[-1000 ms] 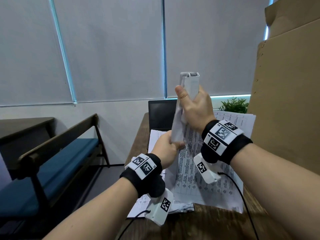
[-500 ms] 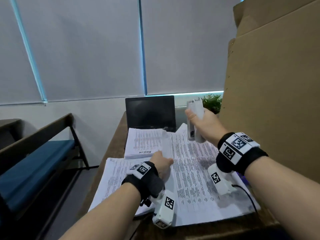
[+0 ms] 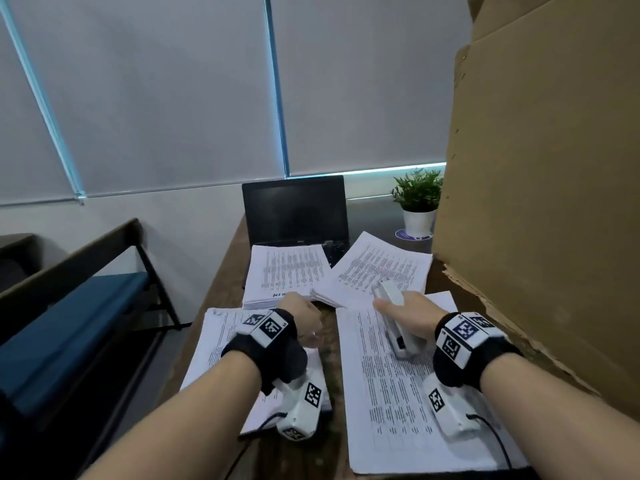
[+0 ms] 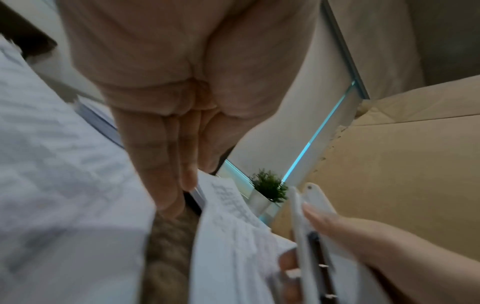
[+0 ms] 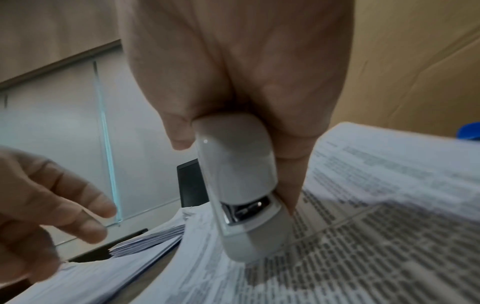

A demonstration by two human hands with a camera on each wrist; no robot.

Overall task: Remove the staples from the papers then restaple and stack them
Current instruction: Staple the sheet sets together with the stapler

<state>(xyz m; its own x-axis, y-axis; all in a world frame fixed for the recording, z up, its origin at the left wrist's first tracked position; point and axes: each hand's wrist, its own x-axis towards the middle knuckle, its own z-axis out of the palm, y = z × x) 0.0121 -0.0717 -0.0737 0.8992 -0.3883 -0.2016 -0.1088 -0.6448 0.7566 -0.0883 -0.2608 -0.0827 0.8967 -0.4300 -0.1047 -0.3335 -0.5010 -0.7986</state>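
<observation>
While the right hand (image 3: pixel 408 313) curls round the white stapler (image 3: pixel 393 315) and holds it low over the nearest sheaf of papers (image 3: pixel 398 403), the left hand (image 3: pixel 304 315) hangs just above the gap of bare desk (image 3: pixel 327 441) between that sheaf and the left-hand sheaf (image 3: pixel 221 344), fingers loosely extended and holding nothing. By the right wrist view the thumb lies along one side of the stapler and the fingers along the other, its metal mouth pointing down at the print.

Printed sheets like these are likely light, limp and slippery against one another, so a sheaf is best pinched at a corner with the stack squared first; the stapler looks rigid and smooth, and a grip round its middle suits it.

Farther off lie two more stacks (image 3: pixel 287 271), touching at their edges, then a dark laptop (image 3: pixel 294 209). Beyond stands a white pot (image 3: pixel 417 223) holding a small green plant (image 3: pixel 417 188), beside a tall cardboard box (image 3: pixel 540 202) whose contents are hidden.
</observation>
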